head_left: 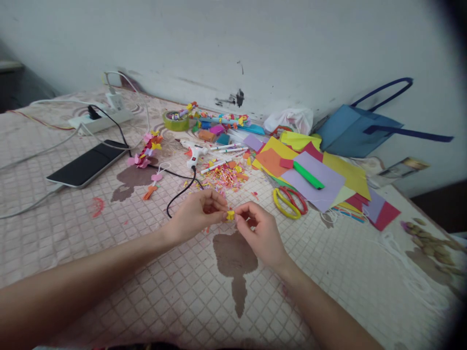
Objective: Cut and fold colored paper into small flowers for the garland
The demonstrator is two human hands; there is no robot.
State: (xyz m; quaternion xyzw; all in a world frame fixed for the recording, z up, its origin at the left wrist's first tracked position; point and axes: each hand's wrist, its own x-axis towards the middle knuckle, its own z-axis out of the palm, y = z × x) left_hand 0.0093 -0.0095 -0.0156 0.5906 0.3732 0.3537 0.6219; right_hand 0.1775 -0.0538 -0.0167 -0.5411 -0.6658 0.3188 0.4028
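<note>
Between my two hands is a small yellow paper piece point(230, 215), pinched from both sides. The fingers of my left hand point(199, 211) are closed on its left edge. From the right, the thumb and forefinger of my right hand point(260, 231) grip the other edge. Just beyond my hands lies a heap of coloured paper scraps point(224, 177). A white glue gun point(195, 153) with a black cord rests behind my left hand. Scissors with yellow and red handles point(288, 201) lie to the right, partly under the paper.
Coloured sheets point(319, 182) with a green cutter-like stick point(308, 175) spread at the right. A blue bag point(359, 131) leans on the wall. At the left are a tablet point(87, 165), a power strip point(100, 121) and a paper-flower stick point(146, 153). Green tape point(175, 122) stands behind.
</note>
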